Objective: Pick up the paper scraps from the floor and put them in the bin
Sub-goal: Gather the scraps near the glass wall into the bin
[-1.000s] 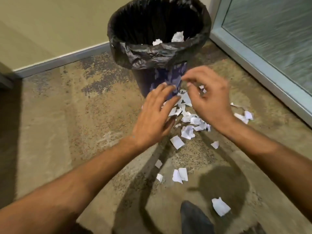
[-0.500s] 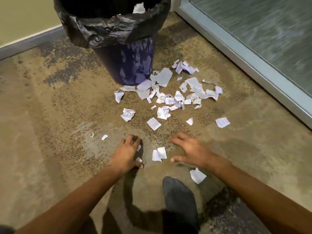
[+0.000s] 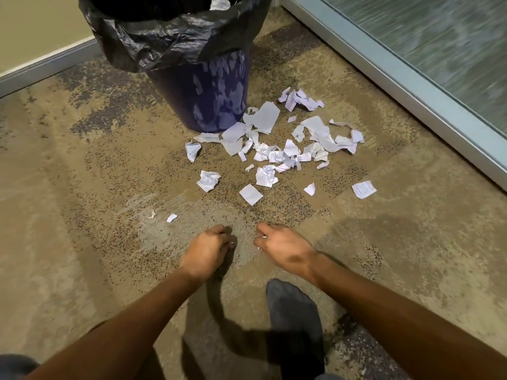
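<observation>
A dark blue bin (image 3: 203, 97) lined with a black bag (image 3: 170, 34) stands at the top of the view, with white paper showing inside it. Several white paper scraps (image 3: 277, 149) lie scattered on the carpet in front of it and to its right. Closer to me, my left hand (image 3: 205, 250) rests on the carpet with its fingers curled around small scraps, a white edge showing at the fingertips. My right hand (image 3: 282, 246) is beside it, fingers closed on scraps too, with white bits visible at the fingers.
Brown speckled carpet (image 3: 82, 187) covers the floor. A glass door with a metal frame (image 3: 411, 86) runs along the right. A wall with a grey baseboard (image 3: 46, 67) is at the upper left. My dark-socked foot (image 3: 293, 311) sits just behind my hands.
Both hands dropped from the bin's rim to the carpet near my foot. They were spread over the near scraps, and now their fingers have closed on them; those scraps no longer lie on the floor.
</observation>
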